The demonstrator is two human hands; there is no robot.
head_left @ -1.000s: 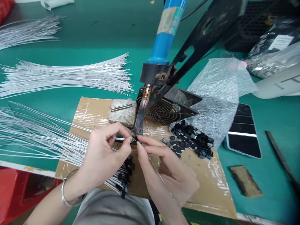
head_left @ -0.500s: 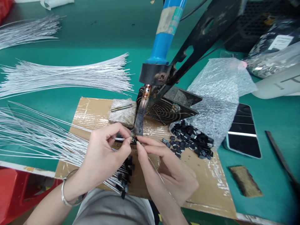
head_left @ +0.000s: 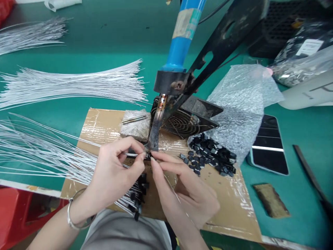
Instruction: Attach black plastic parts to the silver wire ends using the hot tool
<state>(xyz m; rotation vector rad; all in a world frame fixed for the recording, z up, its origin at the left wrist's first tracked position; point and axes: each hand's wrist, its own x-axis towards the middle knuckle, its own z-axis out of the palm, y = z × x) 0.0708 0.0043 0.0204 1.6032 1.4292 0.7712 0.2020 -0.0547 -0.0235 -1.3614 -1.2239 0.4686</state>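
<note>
The pale wire is at the centre of my view, its end at the dark iron tip. My left hand has its grip closed on it, thumb against forefinger close to the end, presumably because a short pinch lets the wire flex less. My right hand has its grip closed on a thin strand, which trails across the palm towards 5 o'clock; I judge that the hand bears its slack. The small dark bit between my fingertips is too hidden for me to name.

The blue handle slants up to 1 o'clock, clamped in a black bracket, which probably explains how both hands can be free of it. Just beside the tip, at 11 o'clock, a grey block carries metal rods, and a fan stands at 2 o'clock, perhaps close for airflow.

Loose black pieces lie at 3 o'clock, near my right hand, likely for short reaches. At 7 o'clock, wires with black ends lie roughly aligned, their lengths running out to 9 o'clock. Cardboard lies under the close work, seemingly shielding the green desk. Another wire bundle lies at 10 o'clock.
</note>
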